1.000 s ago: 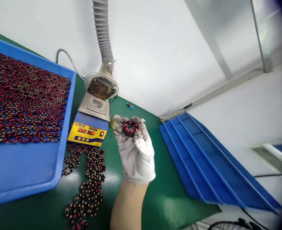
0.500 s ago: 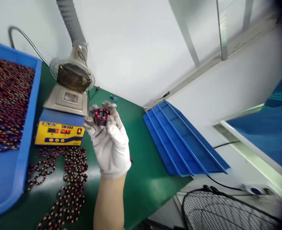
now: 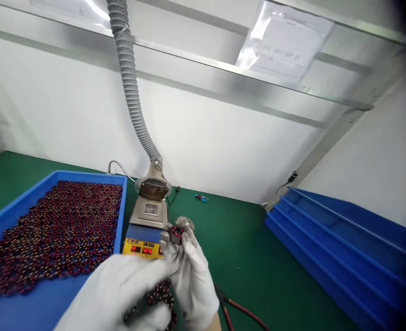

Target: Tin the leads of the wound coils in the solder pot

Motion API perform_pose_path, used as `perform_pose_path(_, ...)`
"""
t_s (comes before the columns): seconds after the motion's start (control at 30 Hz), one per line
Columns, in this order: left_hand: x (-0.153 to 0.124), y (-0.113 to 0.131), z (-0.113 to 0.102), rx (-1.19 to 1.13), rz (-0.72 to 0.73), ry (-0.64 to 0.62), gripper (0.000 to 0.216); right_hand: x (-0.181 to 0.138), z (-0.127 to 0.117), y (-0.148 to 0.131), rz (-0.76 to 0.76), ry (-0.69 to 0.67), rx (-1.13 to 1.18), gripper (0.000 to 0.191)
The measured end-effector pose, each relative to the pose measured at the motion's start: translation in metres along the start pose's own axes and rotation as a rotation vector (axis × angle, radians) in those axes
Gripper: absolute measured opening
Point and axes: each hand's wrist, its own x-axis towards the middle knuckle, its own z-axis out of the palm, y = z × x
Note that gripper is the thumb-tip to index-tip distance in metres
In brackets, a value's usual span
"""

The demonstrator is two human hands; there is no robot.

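Observation:
My right hand (image 3: 192,276), in a white glove with grey-stained fingertips, holds a small dark ring-shaped part (image 3: 176,235) with pink-red marks around it. The fingertips pinch it upright in front of the yellow-fronted machine (image 3: 143,247). My left hand (image 3: 116,292), also gloved, is blurred at the lower left. Its thumb and fingers are apart, with no part plainly held. Dark rings with light and red dots (image 3: 161,294) show between and behind the two hands, partly hidden by them.
A blue tray (image 3: 120,220) full of similar rings stands at the left. A grey hose (image 3: 130,87) runs down to a metal hood (image 3: 154,186) above the machine. Stacked blue trays (image 3: 327,239) stand at the right. A red-handled tool (image 3: 244,310) lies near my right wrist.
The view has swung up and left, showing more wall and tray. My left hand has come into view from the lower left. The right hand still holds the ring-shaped part.

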Motion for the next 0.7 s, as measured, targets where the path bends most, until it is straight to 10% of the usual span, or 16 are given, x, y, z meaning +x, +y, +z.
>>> perform_pose_path(0.43, 0.027, -0.033, 0.007, -0.211, 0.113, 0.121, 0.022, -0.004, 0.004, 0.019, 0.243, -0.134, -0.155, 0.025)
perform_pose_path(0.7, 0.017, -0.034, 0.004, -0.842, -0.494, 0.372, 0.011, -0.005, -0.002, 0.025, 0.275, -0.192, -0.169, 0.024)
